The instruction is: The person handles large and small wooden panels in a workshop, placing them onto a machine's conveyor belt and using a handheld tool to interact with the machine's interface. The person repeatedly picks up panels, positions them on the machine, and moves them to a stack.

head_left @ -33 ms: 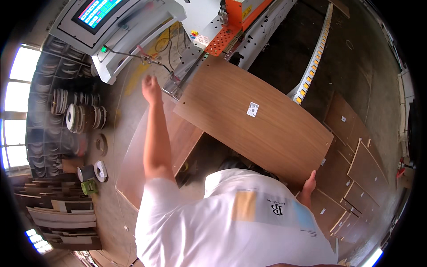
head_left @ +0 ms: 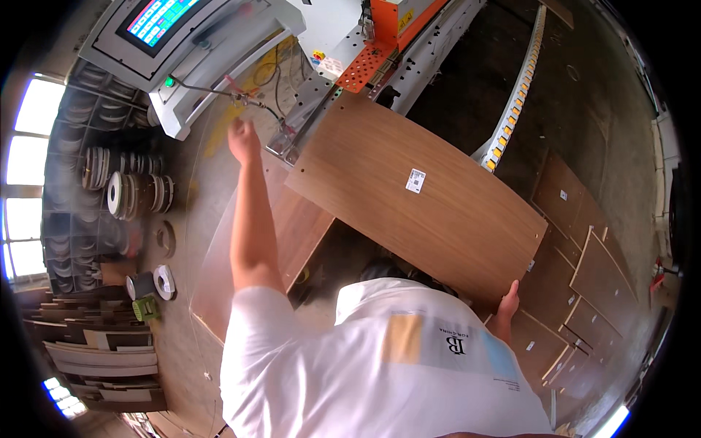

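A brown wood-grain panel (head_left: 365, 160) with a white label (head_left: 415, 180) lies tilted across the middle, its far end at the machine's orange perforated plate (head_left: 363, 67). My right hand (head_left: 509, 301) grips the near right corner of this panel, thumb along the edge and the other fingers hidden beneath. Out to the left, my left hand (head_left: 243, 139) is raised on an outstretched arm, apart from the panel. Its fingers look loosely curled, with nothing visible in them. Below that arm, another brown panel (head_left: 303, 228) is partly covered by the held one.
A machine control console (head_left: 120, 55) with a lit screen stands at upper left. Rolls of edge banding (head_left: 139, 191) fill a rack at left, above stacked boards (head_left: 102, 365). Several labelled panels (head_left: 602, 277) lie at right, beside a long rail with yellow blocks (head_left: 509, 120).
My left hand has shifted slightly to the left, and its forearm with it. My right hand and the panel stay where they were.
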The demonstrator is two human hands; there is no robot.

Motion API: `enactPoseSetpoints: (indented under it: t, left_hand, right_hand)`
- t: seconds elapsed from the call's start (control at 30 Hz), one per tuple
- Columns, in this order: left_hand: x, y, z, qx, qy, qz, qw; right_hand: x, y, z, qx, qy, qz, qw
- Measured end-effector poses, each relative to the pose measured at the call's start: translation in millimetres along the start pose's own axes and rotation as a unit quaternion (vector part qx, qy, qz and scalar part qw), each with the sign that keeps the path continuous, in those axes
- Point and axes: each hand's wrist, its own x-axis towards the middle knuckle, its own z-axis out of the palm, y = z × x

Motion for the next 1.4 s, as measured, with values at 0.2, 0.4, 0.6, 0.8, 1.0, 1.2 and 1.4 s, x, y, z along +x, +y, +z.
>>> enactPoseSetpoints:
  t: [0.2,0.4,0.6,0.8,1.0,1.2,1.4]
  left_hand:
    - [63,27,18,0.19,-0.158,-0.016,0.969]
    - [75,-12,-18,0.155,-0.009,0.129,0.98]
    - [33,71,-116,-0.288,-0.057,0.141,0.945]
    - [-55,68,-192,0.398,-0.332,0.167,0.839]
    - [-151,54,-195,0.395,-0.404,0.09,0.82]
    - [-262,21,-124,0.17,-0.397,-0.031,0.901]
    - [-466,148,-124,0.147,-0.652,0.12,0.734]
  right_hand:
    - [-7,8,-11,-0.055,-0.006,-0.059,0.997]
    - [-28,-13,-16,-0.104,-0.004,-0.061,0.993]
    - [-36,-14,-26,-0.064,-0.04,-0.073,0.994]
    - [-47,-26,-26,0.013,-0.074,-0.067,0.995]
    - [-29,-1,-27,0.059,-0.101,-0.044,0.992]
    - [1,40,-30,0.133,-0.108,-0.035,0.985]
    - [-11,36,-36,0.197,-0.124,0.021,0.972]
